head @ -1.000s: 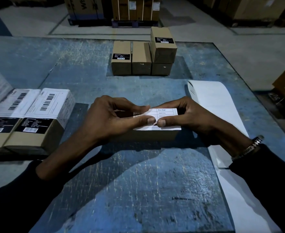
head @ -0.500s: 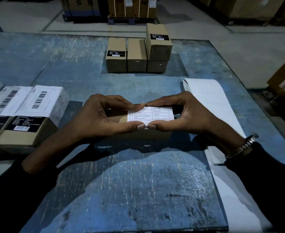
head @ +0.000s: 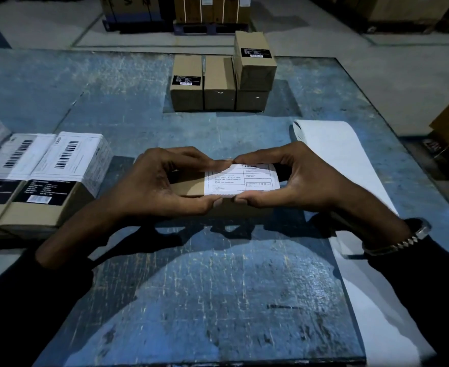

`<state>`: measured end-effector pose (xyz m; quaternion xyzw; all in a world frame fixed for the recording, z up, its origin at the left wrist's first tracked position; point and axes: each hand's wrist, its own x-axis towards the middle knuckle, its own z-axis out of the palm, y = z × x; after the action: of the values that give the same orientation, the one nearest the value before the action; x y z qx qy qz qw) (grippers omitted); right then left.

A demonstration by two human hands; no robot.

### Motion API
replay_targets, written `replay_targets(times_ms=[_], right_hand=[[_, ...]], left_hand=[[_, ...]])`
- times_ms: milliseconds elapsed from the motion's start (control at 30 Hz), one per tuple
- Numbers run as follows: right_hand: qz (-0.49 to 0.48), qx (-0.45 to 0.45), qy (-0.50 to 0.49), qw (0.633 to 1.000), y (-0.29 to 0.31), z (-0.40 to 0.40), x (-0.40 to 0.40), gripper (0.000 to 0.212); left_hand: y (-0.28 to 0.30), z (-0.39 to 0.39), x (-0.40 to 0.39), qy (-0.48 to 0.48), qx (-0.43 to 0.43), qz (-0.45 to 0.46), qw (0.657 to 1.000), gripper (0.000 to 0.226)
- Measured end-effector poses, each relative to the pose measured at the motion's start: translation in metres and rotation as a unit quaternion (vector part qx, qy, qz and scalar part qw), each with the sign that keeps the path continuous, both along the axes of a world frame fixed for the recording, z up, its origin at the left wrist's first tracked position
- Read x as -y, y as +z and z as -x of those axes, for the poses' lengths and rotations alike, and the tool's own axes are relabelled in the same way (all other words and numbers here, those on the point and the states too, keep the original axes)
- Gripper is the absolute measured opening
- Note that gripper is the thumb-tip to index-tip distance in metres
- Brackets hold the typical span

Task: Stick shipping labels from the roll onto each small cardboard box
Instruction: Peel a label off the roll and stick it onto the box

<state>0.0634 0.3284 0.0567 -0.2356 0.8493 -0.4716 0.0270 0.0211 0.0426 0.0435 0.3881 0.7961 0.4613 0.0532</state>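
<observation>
head view: blue desk [head: 218,300], with the unrolled label strip [head: 332,154] at right. left hand [head: 149,186] and right hand [head: 305,181] grip a box [head: 189,185] mid-desk, fingers curled around it, pinching its white label [head: 240,180] at the edges.

The small cardboard box [head: 191,185] lies flat on the blue table [head: 218,300], a white printed label [head: 240,180] on the right part of its top. Right of this box lies the unrolled white label strip [head: 332,154].

Label [head: 240,180] on box [head: 191,187]
</observation>
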Motion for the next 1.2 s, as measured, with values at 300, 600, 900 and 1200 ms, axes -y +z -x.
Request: replay_targets(times_ms=[300,600,900,1200], right_hand=[[0.034,0.186,0.117,0.975,0.005,0.008,-0.025,0.080],[-0.024,0.159,0.076,0.984,0.003,0.006,-0.012,0.074],[-0.048,0.148,0.067,0.986,0.017,0.005,-0.014,0.058],[0.015,0.197,0.072,0.978,0.024,0.005,-0.041,0.073]], left_hand=[[0.009,0.000,0.006,-0.031,0.053,0.032,0.998,0.058],[0.008,0.000,0.008,-0.024,0.026,0.044,0.998,0.064],[0.003,-0.005,0.000,-0.002,0.000,0.015,1.000,0.059],[0.007,-0.003,0.003,-0.018,0.014,0.042,0.999,0.064]])
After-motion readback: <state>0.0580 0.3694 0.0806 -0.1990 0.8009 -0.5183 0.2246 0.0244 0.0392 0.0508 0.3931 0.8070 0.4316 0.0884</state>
